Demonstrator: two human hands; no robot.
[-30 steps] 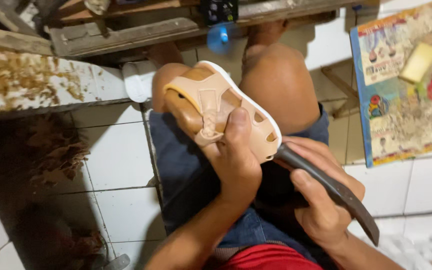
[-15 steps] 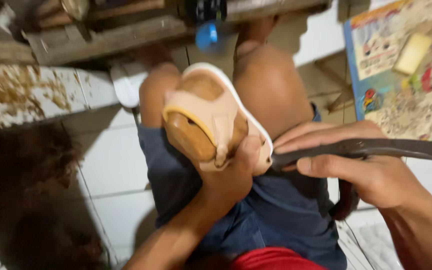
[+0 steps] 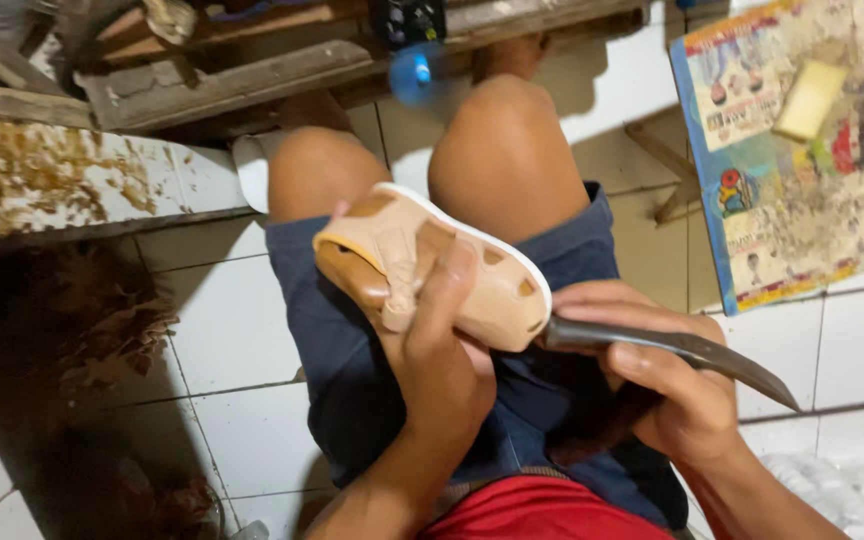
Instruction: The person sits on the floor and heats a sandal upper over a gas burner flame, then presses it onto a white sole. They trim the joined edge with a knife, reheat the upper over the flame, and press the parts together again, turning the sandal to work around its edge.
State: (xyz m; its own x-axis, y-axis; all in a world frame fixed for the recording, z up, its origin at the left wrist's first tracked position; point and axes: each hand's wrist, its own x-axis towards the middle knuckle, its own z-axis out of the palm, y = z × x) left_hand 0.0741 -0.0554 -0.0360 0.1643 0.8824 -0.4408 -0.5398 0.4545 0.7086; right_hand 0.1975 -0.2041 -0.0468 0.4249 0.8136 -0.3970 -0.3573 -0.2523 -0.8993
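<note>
We sit on the tiled floor (image 3: 232,330) with our knees up, and the work rests on our lap over the blue shorts (image 3: 352,370). Our left hand (image 3: 442,370) is clenched around a small tan sandal (image 3: 432,270), thumb pressed along its upper, the white sole edge turned to the right and the dark inside facing left. Our right hand (image 3: 672,380) grips the handle of a long curved knife (image 3: 682,350); one end of the blade meets the sandal's sole edge at its right end, while the point runs off to the right, away from our body.

To do this trimming well, we judge that the sandal should stay braced against the thigh so it cannot roll, and the left thumb and fingers should keep behind the cutting edge, not in its path. Short, shallow strokes along the sole rim, with the blade laid nearly flat, would likely give a cleaner line than one deep pull. The knee (image 3: 502,150) sits just beyond the sandal, so a slip toward the far side could reach bare skin.

Far from us lie rough wooden planks (image 3: 252,80). At the far right a printed sheet (image 3: 802,170) on the floor carries a pale yellow block (image 3: 810,98). Brown shavings (image 3: 102,330) lie in the shadow at the left
</note>
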